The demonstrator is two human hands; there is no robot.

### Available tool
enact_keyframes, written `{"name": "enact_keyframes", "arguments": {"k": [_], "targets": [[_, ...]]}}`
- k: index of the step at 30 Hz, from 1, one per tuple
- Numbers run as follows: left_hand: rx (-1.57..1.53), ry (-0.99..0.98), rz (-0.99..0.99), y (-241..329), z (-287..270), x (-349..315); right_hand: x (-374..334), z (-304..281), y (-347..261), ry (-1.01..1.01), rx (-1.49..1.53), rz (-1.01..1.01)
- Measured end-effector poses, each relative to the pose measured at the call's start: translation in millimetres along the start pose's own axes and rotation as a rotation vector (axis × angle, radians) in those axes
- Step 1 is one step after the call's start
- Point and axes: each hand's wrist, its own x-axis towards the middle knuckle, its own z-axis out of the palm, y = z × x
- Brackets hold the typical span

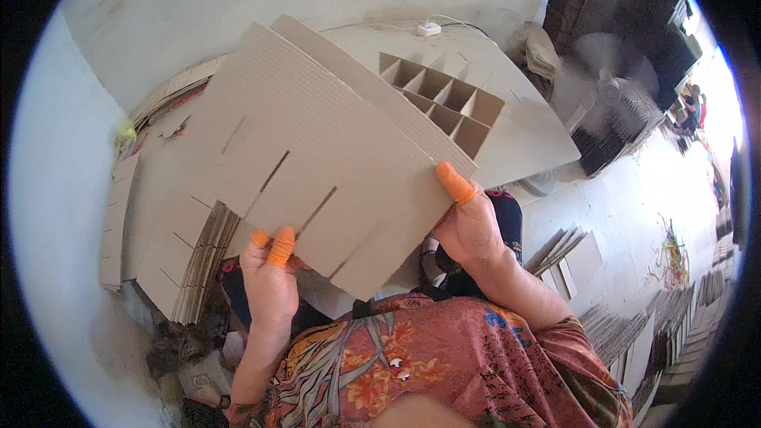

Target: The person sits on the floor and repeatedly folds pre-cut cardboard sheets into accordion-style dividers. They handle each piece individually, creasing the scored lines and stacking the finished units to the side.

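Note:
Two large slotted cardboard sheets (317, 150) are held up before me, one overlapping the other and tilted. My left hand (269, 277) grips the lower left edge, with orange finger cots on its thumb and a finger. On the right edge my right hand (472, 218) is closed, its orange-capped thumb on the front face and its other fingers hidden behind. Past the sheets, partly covered by them, an assembled cardboard divider grid (452, 103) lies on the table.
A pale table (531, 139) carries the grid and a white plug block (429, 29). Stacked slotted cardboard (202, 265) stands at my left. An electric fan (606, 91) is at the far right. More cardboard bundles (626, 341) lie on the floor to the right, near a loose strap heap (674, 257).

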Motion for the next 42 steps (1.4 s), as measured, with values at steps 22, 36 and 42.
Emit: {"name": "enact_keyframes", "arguments": {"k": [22, 36, 42], "targets": [[0.030, 0.473, 0.099, -34.4, -185.3, 67.1, 34.0, -65.2, -53.8, 0.302, -0.427, -0.490], [0.507, 0.634, 0.200, -50.1, -176.0, 74.6, 41.3, -55.4, -61.6, 0.133, -0.541, -0.528], [0.795, 0.599, 0.373, -57.5, -165.5, 67.4, 43.4, -55.3, -54.9, 0.086, -0.621, -0.439]]}}
